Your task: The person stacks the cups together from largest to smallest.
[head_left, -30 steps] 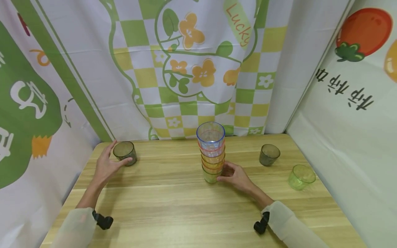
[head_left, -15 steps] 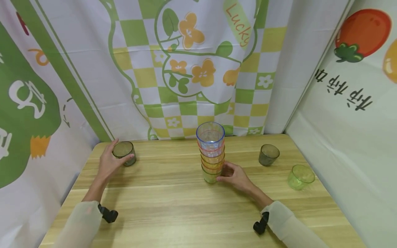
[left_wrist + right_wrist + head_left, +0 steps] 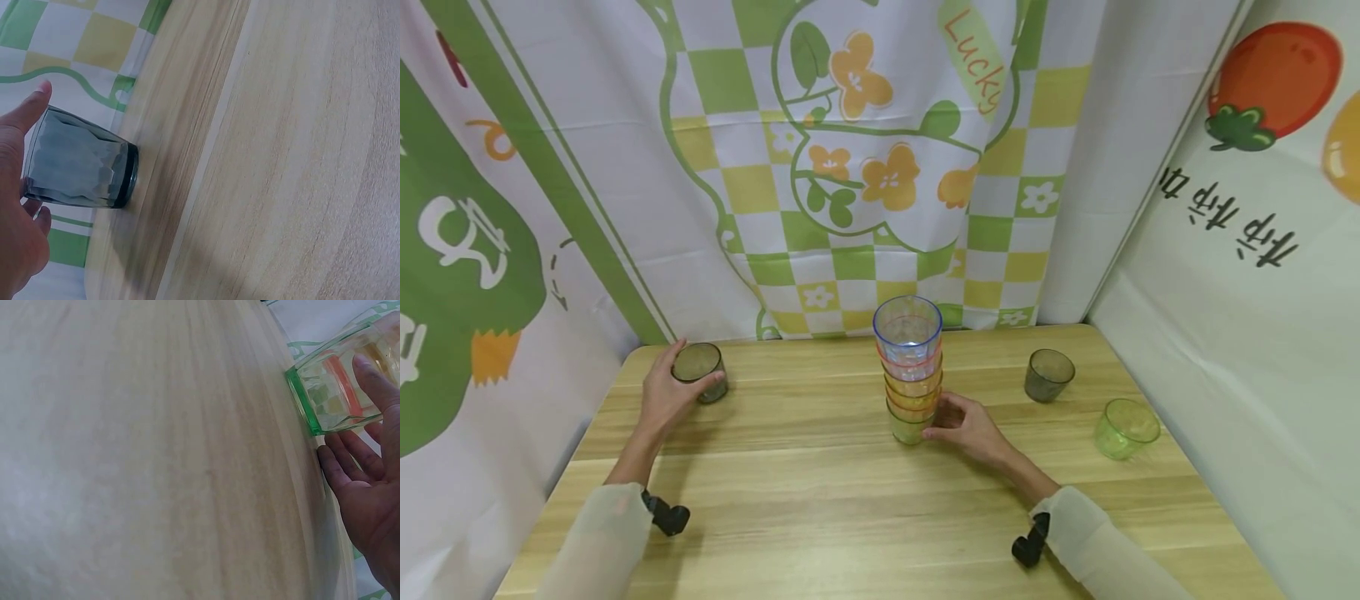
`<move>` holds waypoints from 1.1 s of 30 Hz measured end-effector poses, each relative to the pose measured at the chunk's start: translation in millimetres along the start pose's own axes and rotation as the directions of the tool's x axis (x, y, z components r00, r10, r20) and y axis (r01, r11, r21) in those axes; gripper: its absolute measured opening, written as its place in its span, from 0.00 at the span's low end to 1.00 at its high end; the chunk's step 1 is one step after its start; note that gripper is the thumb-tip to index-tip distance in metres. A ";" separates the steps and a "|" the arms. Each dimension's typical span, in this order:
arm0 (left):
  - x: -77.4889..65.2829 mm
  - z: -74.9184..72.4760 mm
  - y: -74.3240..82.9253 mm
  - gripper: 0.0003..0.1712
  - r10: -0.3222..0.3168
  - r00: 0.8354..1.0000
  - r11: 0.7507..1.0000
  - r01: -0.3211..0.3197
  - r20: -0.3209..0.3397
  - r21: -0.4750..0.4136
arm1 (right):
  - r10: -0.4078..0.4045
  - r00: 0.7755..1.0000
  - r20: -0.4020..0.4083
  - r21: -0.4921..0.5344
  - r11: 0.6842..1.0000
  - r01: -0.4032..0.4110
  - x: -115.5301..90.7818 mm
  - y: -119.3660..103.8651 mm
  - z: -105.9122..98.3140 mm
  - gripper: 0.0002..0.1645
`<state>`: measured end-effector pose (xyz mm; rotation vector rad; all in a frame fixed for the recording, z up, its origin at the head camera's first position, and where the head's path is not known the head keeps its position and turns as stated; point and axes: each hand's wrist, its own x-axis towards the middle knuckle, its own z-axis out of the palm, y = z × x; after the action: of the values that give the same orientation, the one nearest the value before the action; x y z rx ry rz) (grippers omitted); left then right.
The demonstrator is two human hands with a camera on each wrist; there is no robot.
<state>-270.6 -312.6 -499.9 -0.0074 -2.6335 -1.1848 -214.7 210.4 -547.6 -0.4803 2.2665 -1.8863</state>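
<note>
At the table's far left, my left hand (image 3: 668, 392) curls round a smoky grey cup (image 3: 702, 373), thumb at the front and fingers at the left and back. The left wrist view shows this grey cup (image 3: 78, 159) upright, its base on the wood. Near the middle of the table stands a tall stack of nested clear cups (image 3: 910, 354), with blue, red, amber and green rims. My right hand (image 3: 973, 429) holds the lowest, green cup (image 3: 907, 427) from the right. Its thumb lies against the green cup's wall in the right wrist view; its fingers are partly behind it.
Right of the stack, a second smoky grey cup (image 3: 1049, 375) stands upright. A green cup (image 3: 1126, 429) is near the right edge of the wooden table (image 3: 820, 517). Printed cloth (image 3: 850, 275) hangs along the back and both sides.
My left hand and forearm have shifted slightly right and forward around the grey cup. The right hand and the stack have kept their places.
</note>
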 end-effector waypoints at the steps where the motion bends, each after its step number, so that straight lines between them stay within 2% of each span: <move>1: 0.3 0.5 -1.0 0.61 -0.002 1.000 1.000 0.002 0.000 0.001 | -0.002 1.000 0.000 -0.005 1.000 0.002 -0.1 0.2 -0.2 0.34; 19: -0.9 3.0 -2.7 0.53 0.017 1.000 1.000 -0.017 -0.021 -0.001 | -0.006 1.000 0.001 -0.026 1.000 0.006 -0.8 -0.5 -1.1 0.34; 33: -1.4 1.9 -1.5 0.52 0.013 0.999 1.000 -0.013 -0.030 0.000 | 0.008 1.000 0.002 -0.022 1.000 -0.008 -1.8 -2.4 -0.3 0.35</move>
<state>-269.9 -312.1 -502.6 -0.0065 -2.6035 -1.1718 -212.8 210.9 -545.4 -0.4750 2.2864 -1.8583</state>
